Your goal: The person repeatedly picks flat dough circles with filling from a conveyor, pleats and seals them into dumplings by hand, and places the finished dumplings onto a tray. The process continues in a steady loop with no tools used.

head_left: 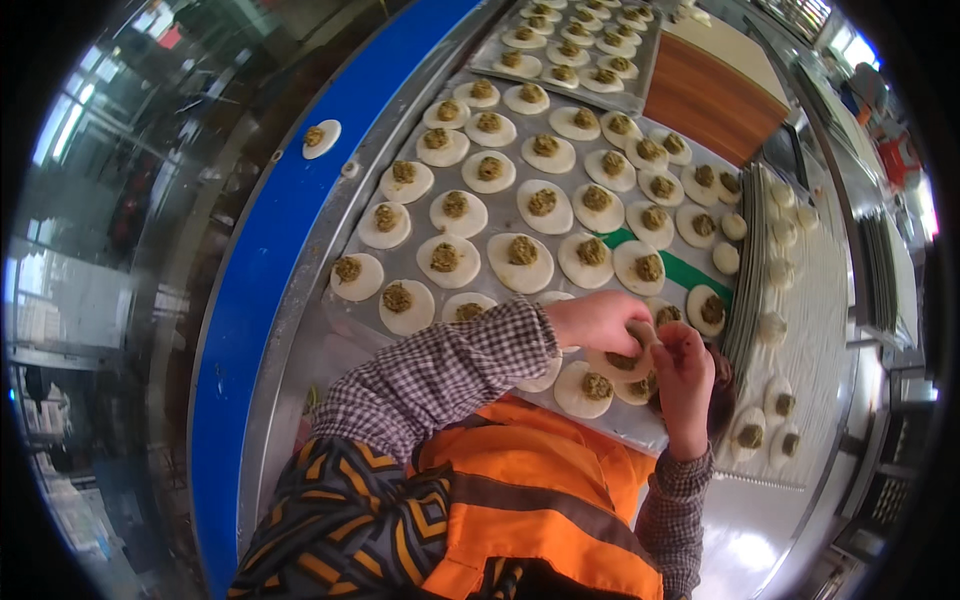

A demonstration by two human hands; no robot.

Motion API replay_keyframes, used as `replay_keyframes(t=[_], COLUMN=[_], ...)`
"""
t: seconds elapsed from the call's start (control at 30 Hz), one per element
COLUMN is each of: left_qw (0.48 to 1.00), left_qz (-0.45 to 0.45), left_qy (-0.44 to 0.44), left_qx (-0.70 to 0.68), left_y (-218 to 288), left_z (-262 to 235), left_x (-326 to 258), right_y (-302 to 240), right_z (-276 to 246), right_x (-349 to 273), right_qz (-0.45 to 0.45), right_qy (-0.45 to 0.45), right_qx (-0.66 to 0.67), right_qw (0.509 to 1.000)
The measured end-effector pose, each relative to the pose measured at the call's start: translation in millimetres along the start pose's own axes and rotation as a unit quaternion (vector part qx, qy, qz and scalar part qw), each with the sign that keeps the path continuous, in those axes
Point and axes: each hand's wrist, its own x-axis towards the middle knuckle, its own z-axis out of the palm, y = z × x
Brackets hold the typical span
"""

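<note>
At the near right part of the metal table (345, 315), both my hands are closed on one dough wrapper (606, 368) with greenish-brown filling. My left hand (598, 318) reaches in from the left and pinches its far edge. On its right edge, the fingers of my right hand (688, 388) are pressed together. My hands partly cover the wrapper and hide some of the fold. Flat white dough rounds lie around them, each topped with a lump of filling, such as a round (582, 402) just nearer to me and another round (640, 268) beyond.
A tray (640, 90) of filled rounds stands at the far end beside a brown wooden box (700, 95). Along the left runs a blue strip (255, 270) carrying one filled round (321, 139). On the right, a pale layered stack (800, 340) bears plain dough balls (772, 328) and several filled rounds.
</note>
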Motion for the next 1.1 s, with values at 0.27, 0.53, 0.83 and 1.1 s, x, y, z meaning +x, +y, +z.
replay_keyframes(t=[0.27,0.53,0.83,1.1], left_qw=[0.829,0.907,0.95,0.982], left_qz=[-0.074,-0.043,0.025,-0.063], left_qy=[-0.059,0.024,0.039,-0.038], left_qx=[-0.551,-0.419,-0.309,-0.172], left_y=[-13.8,-6.7,-11.6,1.7], left_z=[-6.2,4.6,-7.7,-23.0], left_x=[-23.8,-36.6,-40.3,-41.5], right_y=[-1.0,-10.7,-23.0,-32.9], right_z=[1.4,6.2,16.1,20.1], right_x=[2.6,5.9,6.1,7.9], right_qz=[-0.086,0.062,-0.026,-0.022], right_qy=[0.038,-0.043,-0.038,-0.087], right_qx=[-0.03,0.05,-0.077,-0.103], right_qw=[0.995,0.996,0.996,0.991])
